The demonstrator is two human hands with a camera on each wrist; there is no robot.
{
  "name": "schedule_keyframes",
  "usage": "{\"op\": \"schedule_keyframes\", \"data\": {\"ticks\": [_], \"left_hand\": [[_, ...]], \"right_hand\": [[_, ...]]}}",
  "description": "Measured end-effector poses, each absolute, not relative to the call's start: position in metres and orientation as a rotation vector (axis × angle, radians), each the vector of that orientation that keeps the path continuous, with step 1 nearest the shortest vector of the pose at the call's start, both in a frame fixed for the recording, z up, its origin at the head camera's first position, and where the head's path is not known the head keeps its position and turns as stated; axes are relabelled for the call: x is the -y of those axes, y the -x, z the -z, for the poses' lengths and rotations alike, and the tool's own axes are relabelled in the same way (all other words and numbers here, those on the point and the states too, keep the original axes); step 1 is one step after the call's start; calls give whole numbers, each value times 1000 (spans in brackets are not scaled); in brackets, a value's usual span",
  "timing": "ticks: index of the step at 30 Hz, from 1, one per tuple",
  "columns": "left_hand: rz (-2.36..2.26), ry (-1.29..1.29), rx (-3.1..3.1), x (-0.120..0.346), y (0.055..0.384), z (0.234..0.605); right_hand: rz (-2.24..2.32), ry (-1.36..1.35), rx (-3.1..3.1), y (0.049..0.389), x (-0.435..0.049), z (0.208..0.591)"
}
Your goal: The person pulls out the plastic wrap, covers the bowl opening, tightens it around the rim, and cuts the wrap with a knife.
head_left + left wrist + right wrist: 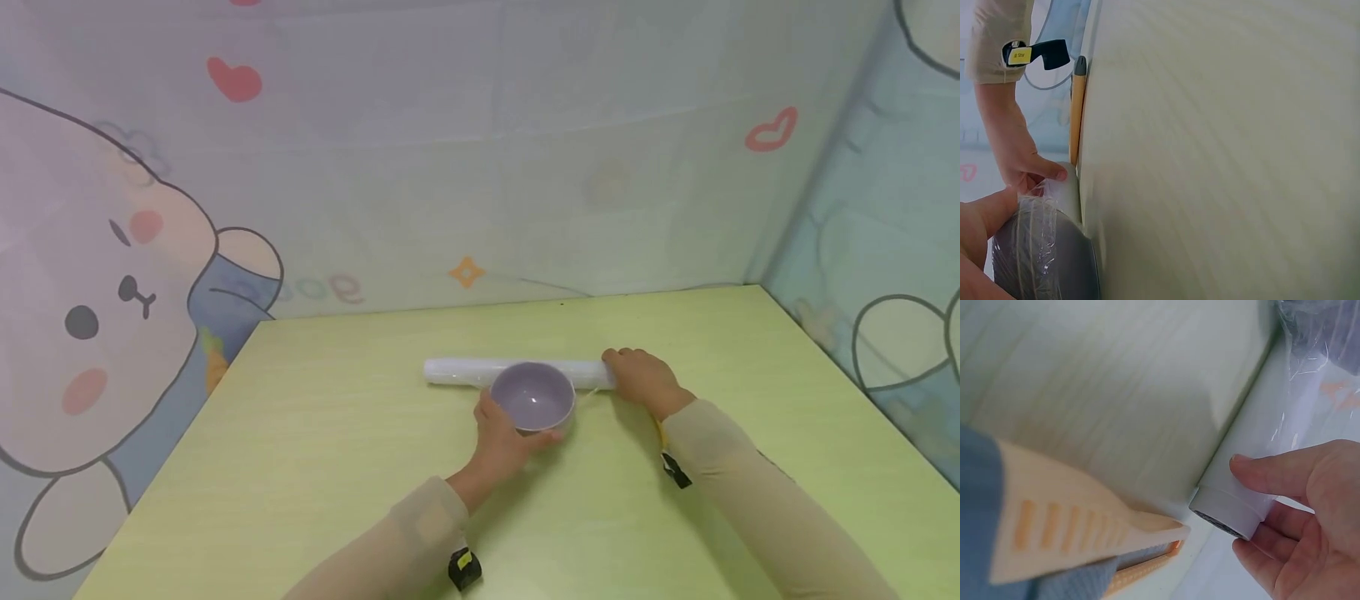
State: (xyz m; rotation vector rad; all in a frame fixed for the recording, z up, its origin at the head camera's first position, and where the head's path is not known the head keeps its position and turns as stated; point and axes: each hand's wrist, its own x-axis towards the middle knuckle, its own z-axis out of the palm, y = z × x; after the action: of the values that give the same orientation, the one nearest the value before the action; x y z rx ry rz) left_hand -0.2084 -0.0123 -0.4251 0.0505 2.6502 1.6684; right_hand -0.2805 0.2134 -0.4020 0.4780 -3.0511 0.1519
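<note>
Left hand (501, 437) gripping purple bowl (534, 397), white roll (468, 372) in right hand (642, 380)

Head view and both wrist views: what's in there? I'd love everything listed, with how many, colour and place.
Bowl: 1, purple, held in front of the roll
Roll: 1, white, lying across the table
Film: 1 stretch visible, clear, around the bowl and leading to the roll
Tool: 1, orange with a dark end, by the right wrist; kind unclear
Table: 1, pale yellow-green, under everything
Backdrop: sheet count unclear, pale with cartoon prints, behind and beside the table
Attachments: 2, black with yellow labels, one at each sleeve
Sleeves: 2, beige, on both arms
Left hand: 1, bare, gripping the bowl
Right hand: 1, bare, gripping the roll's right end
</note>
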Motion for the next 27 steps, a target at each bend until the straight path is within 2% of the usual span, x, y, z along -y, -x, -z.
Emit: {"op": "schedule_keyframes", "data": {"ticks": [17,27], "left_hand": [[-1538,-104,-2553,42,229,418],[-1587,-350,-2421,63,250,416]], "right_hand": [[-56,-451,3012,263,-212,403],[16,-479,2943,246,-206,399]]}}
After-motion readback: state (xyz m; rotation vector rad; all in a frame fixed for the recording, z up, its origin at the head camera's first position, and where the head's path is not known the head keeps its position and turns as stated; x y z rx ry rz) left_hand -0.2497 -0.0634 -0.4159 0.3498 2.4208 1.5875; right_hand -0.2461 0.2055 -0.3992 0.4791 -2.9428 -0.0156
